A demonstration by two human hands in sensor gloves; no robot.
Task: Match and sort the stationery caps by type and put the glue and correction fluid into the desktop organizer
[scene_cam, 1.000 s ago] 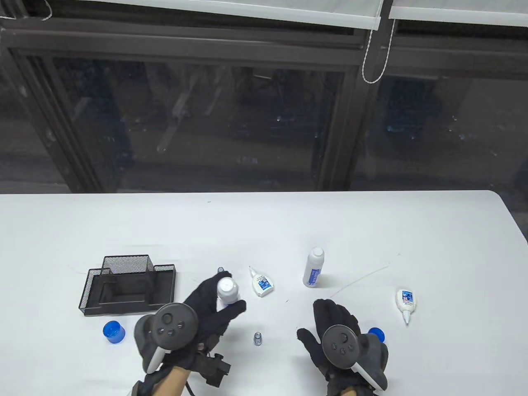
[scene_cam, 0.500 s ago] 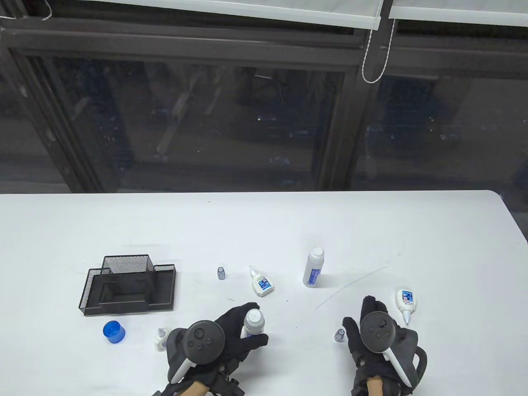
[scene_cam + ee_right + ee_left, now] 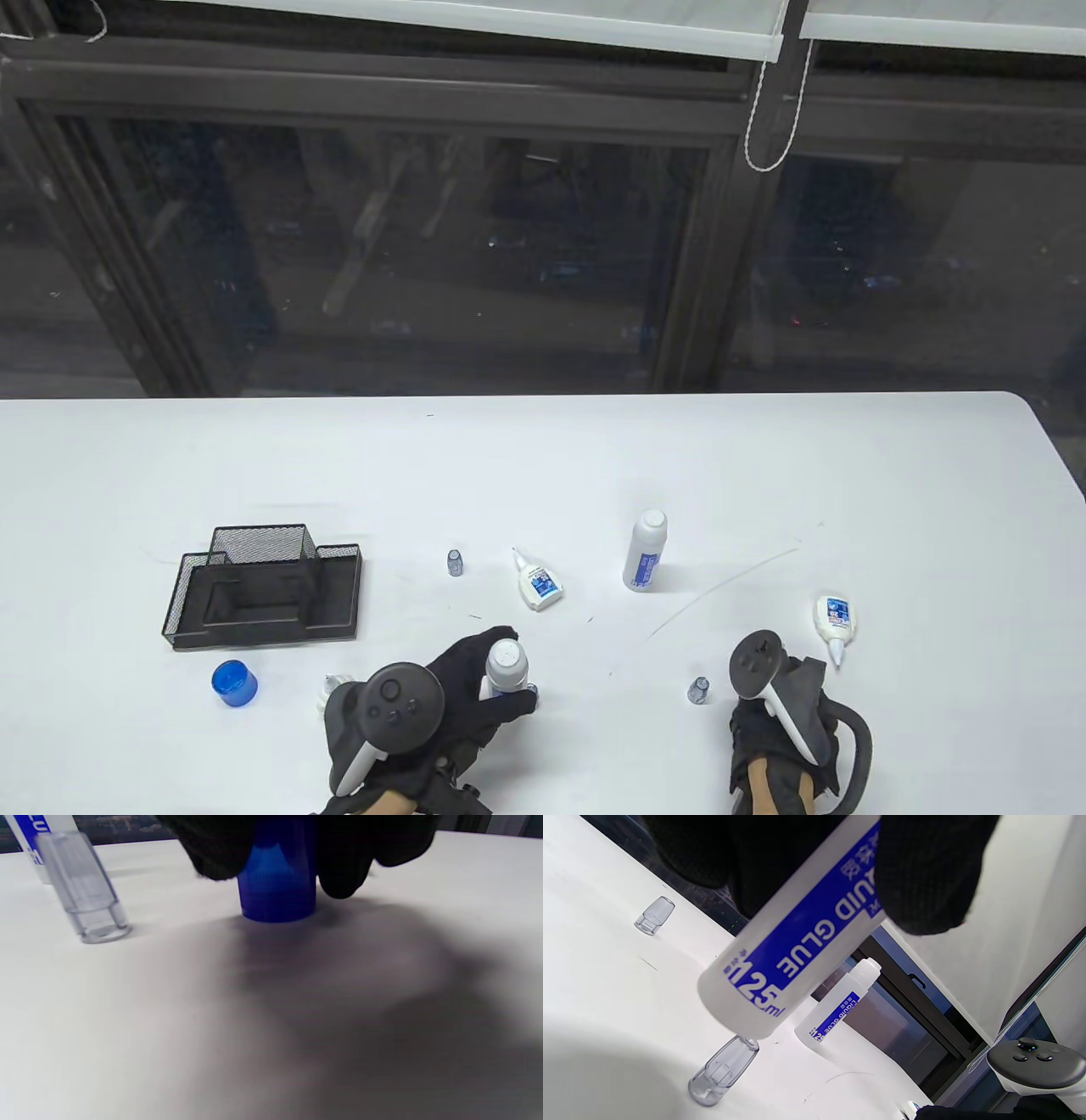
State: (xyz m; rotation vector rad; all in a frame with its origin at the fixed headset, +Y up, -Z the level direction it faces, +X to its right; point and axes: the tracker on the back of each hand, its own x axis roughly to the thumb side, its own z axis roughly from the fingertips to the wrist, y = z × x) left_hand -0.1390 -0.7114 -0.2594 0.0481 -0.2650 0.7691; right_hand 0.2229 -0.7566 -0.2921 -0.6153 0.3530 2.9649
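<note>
**Both hands draw back to the table's near edge as bottle and cap are readied**

Pulled in from mid-table over the last second, the left hand (image 3: pixel 462 688) now holds an uncapped glue bottle (image 3: pixel 504 666) close to the near edge, fingers and thumb curled round its body. The wrist view shows the bottle tilted, its base just above a clear cap (image 3: pixel 723 1070) standing on the table (image 3: pixel 543 475); whether they touch cannot be told. The right hand (image 3: pixel 776 722) has swung rightward and come down over a blue cap (image 3: pixel 278 887), fingertips (image 3: pixel 339 878) closing round its sides while it stands on the table, seemingly to lift it toward the open bottle.

A second glue bottle (image 3: pixel 645 550) stands uncapped at mid-table. Two small correction fluid bottles (image 3: pixel 536 582) (image 3: pixel 834 622) lie on their sides, and a third white item (image 3: pixel 327 692) beside the left hand is too hidden to name. Other clear caps (image 3: pixel 456 562) (image 3: pixel 699 689) stand apart; another blue cap (image 3: pixel 234 682) sits just before the mesh organizer (image 3: pixel 263 586), which appears to hold nothing yet.
</note>
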